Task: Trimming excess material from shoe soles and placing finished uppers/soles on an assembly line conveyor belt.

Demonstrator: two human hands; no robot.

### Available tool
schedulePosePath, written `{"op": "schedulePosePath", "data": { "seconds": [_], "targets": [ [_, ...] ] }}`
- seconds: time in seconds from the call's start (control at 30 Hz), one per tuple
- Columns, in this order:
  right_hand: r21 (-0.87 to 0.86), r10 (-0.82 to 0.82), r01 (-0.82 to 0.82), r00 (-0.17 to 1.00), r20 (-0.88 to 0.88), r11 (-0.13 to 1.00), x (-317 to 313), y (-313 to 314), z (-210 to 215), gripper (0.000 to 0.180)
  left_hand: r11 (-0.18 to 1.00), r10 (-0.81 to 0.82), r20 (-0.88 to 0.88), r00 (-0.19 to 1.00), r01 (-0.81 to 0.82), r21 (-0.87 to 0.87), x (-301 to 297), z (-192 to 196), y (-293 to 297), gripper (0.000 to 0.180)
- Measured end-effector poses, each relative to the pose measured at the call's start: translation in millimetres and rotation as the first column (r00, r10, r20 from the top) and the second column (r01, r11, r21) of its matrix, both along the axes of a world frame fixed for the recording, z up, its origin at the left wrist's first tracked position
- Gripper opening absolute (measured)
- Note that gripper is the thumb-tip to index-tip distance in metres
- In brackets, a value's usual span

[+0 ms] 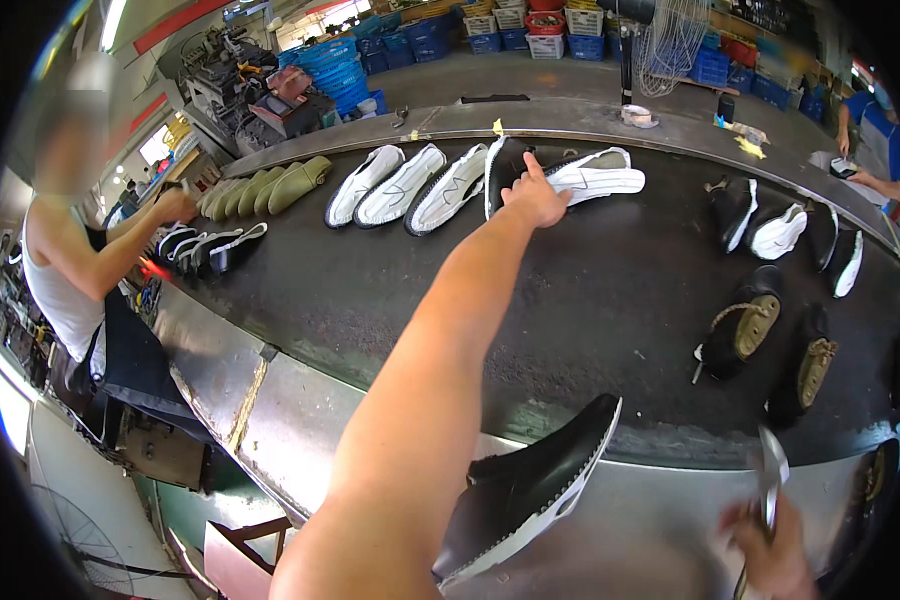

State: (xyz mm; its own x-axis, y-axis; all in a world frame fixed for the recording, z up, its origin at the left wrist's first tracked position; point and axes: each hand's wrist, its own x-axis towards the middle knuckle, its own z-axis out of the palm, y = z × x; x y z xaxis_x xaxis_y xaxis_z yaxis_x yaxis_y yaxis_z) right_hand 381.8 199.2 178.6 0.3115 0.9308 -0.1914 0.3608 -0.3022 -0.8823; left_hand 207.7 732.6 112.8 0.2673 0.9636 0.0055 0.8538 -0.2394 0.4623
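My left arm stretches far across the dark belt. At its end, my left hand point(535, 196) is over a black shoe point(508, 165) with a white rim, its index finger extended and the others partly bent; a firm hold does not show. Just right of that hand lies a white-bottomed shoe point(604, 177). Low on the right, my right hand point(770, 550), slightly blurred, grips metal pincers point(773, 470) with a curved head. Between my arms a larger black shoe point(535, 485) with a white stitched edge rests on the metal ledge point(640, 530), partly hidden by my left forearm.
Several white-bottomed shoes point(402, 187) line the belt's far side, with olive ones point(280, 187) further left. Dark laced shoes point(745, 325) stand on the right. A co-worker point(70, 250) works at the left; another person point(875, 150) sits at the far right. Crates point(545, 45) stack behind.
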Motion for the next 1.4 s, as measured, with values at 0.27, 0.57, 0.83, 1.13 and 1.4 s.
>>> {"op": "schedulePosePath", "data": {
  "seconds": [0.27, 0.57, 0.83, 1.13, 1.4],
  "targets": [
    [-0.246, 0.051, -0.186, 0.881, -0.470, 0.951, -15.3, -67.4, -35.2, 0.037, 0.994, 0.054, 0.049, 0.997, -0.049, -0.097, -13.6, -33.0, 3.1, 0.109],
    [0.025, 0.022, -0.010, 0.854, -0.519, 1.000, -16.7, -87.4, -84.3, 0.016, 0.887, 0.157, 0.584, 0.796, 0.147, -0.438, -148.6, 51.8, -175.9, 0.052],
    [0.084, -0.118, 0.165, 0.908, -0.402, 0.983, -61.8, -131.3, -80.2, 0.025, 0.883, 0.167, 0.977, 0.135, 0.421, -0.209, -338.6, 44.4, -481.5, 0.093],
    [-0.366, -0.330, 0.123, 0.742, -0.583, 0.923, -187.6, -354.9, -214.2, 0.027, 0.808, -0.049, 0.730, 0.682, 0.457, -0.372, -325.7, -38.6, -706.4, 0.092],
    [-0.313, -0.407, 0.261, 0.605, -0.685, 0.913, -182.1, -412.9, -229.3, 0.024, 0.760, -0.534, -0.108, 0.839, 0.420, -0.496, -234.9, -94.9, -769.0, 0.087]
  ]
}}
